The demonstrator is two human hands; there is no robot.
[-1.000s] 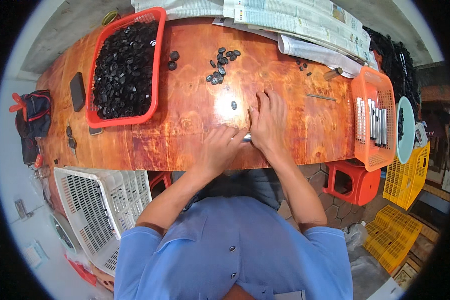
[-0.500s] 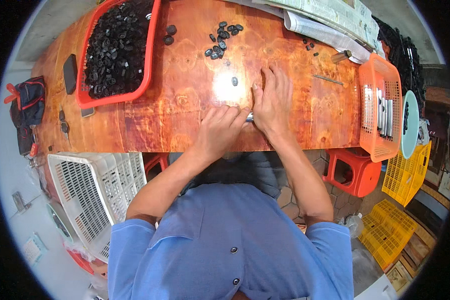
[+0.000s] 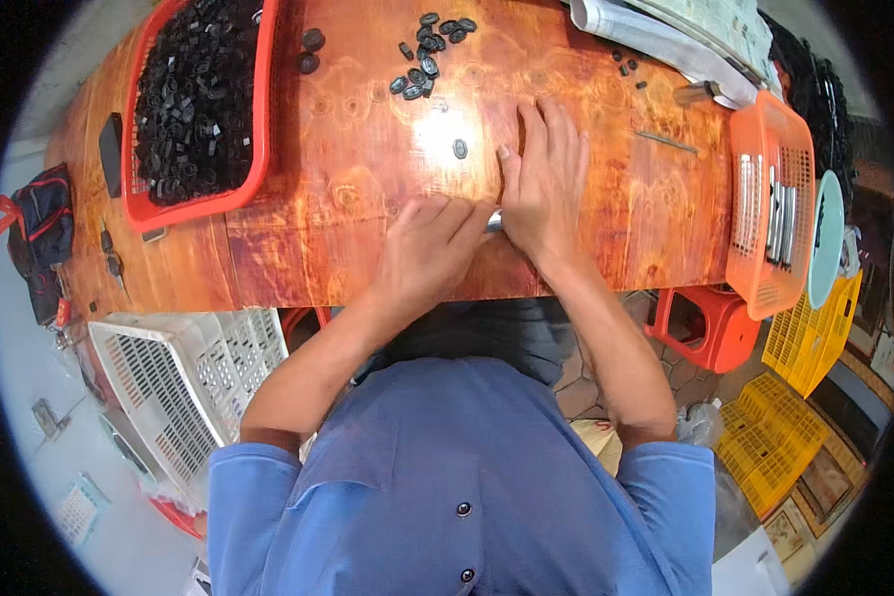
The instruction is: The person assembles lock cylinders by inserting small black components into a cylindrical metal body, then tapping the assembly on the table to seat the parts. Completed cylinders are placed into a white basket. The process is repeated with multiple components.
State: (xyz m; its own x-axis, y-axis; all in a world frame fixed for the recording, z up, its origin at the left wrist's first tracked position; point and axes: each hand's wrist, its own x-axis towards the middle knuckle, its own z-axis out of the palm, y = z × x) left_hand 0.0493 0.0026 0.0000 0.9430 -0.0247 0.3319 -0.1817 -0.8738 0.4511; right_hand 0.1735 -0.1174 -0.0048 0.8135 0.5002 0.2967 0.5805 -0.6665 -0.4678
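My left hand [image 3: 429, 243] is closed low over the table near its front edge, thumb and fingers bunched at a short silver metal tube [image 3: 495, 221]. Only a small bit of this tube shows; the rest is covered by my hands. My right hand [image 3: 546, 189] lies flat beside it, fingers stretched forward, the heel of the palm against the tube's other side. Ahead of my hands sits a single small black oval cap [image 3: 460, 149]. Farther off is a loose cluster of similar black caps [image 3: 427, 68].
At left stands a red basket [image 3: 258, 149] full of black parts. An orange basket [image 3: 745, 199] with silver tubes is at right, by a pale green bowl [image 3: 826, 238]. A thin metal rod [image 3: 666, 141] and newspapers [image 3: 705, 30] lie far right. White crate [image 3: 184, 368] below left.
The view has shifted a little, so the table things sit slightly differently. My left fingers have curled more closely at the tube, and my right hand stays stretched out beside it.
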